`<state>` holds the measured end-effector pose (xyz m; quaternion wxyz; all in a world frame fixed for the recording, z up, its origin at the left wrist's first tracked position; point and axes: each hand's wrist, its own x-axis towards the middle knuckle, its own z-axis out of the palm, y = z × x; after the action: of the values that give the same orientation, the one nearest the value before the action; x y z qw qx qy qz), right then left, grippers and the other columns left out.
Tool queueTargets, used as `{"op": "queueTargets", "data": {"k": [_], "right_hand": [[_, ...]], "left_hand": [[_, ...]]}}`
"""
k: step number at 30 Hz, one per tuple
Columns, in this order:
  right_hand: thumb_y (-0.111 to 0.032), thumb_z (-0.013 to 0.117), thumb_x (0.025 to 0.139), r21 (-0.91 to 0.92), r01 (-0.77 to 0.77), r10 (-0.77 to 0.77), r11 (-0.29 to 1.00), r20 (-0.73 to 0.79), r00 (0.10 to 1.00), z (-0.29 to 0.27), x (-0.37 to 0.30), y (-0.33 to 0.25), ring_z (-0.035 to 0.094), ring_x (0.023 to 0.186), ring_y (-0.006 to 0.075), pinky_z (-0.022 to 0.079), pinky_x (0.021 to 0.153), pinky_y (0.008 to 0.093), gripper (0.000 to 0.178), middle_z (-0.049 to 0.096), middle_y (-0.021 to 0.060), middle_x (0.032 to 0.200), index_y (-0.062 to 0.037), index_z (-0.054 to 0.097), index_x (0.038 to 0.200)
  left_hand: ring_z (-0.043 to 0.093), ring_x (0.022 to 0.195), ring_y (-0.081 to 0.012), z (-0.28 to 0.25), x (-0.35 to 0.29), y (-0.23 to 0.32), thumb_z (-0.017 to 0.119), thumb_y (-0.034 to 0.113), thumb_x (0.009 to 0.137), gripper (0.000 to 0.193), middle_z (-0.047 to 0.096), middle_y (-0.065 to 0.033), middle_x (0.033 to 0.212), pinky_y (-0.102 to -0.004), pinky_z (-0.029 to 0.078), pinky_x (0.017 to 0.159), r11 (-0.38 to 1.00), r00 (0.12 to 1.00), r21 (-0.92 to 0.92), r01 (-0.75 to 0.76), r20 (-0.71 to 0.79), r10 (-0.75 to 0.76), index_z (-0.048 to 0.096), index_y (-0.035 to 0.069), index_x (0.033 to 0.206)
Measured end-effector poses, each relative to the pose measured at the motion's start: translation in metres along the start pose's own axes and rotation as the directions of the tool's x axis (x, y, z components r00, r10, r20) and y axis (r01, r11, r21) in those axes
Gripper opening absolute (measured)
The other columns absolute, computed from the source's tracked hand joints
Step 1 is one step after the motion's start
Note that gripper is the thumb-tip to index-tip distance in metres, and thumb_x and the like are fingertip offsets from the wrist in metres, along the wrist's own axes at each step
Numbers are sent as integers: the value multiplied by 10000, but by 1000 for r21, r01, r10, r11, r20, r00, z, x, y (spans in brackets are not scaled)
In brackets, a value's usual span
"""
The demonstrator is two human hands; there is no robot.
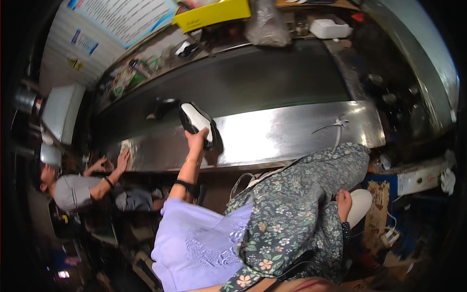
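My left hand point(195, 139) grips one end of a black shoe point(197, 121), thumb on its white, sole-shaped face, which is turned up. The shoe is held over the far edge of a shiny metal counter point(253, 141), beside a dark belt point(282, 73). Farther left lies a blurred black shoe-like piece point(168, 104). Low on the right, my right hand point(344, 200) has its fingers curled, next to a white rounded object point(360, 206) beside my flowered apron point(292, 209). What it holds, if anything, is hidden.
A person in a grey shirt point(73, 192) works at the counter's left end, hands at its edge. White strips point(337, 124) lie on the counter at right. A yellow box point(212, 14), a plastic bag point(268, 27) and a white container point(331, 29) stand behind the belt.
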<state>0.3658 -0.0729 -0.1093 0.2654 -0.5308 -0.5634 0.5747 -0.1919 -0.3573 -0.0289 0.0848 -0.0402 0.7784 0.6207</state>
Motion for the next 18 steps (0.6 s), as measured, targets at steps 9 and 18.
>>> {"op": "queueTargets", "data": {"k": [9, 18], "right_hand": [[-216, 656, 957, -23, 586, -582, 810, 97, 808, 3, 28, -206, 563, 1207, 249, 487, 969, 352, 612, 522, 163, 1403, -57, 366, 1471], [-85, 642, 924, -1, 532, -478, 847, -437, 762, -39, -16, -202, 590, 1152, 233, 467, 976, 342, 323, 632, 121, 1213, 3, 589, 1230]], "left_hand": [[551, 1175, -228, 164, -227, 68, 768, 86, 798, 820, 538, -136, 1329, -354, 447, 1016, 972, 357, -130, 196, 932, 53, 315, -24, 1473], [291, 1446, -365, 289, -323, 112, 803, 259, 804, 997, 287, -313, 1529, -397, 267, 1164, 658, -552, -589, -469, 777, 302, 183, -46, 1522]]}}
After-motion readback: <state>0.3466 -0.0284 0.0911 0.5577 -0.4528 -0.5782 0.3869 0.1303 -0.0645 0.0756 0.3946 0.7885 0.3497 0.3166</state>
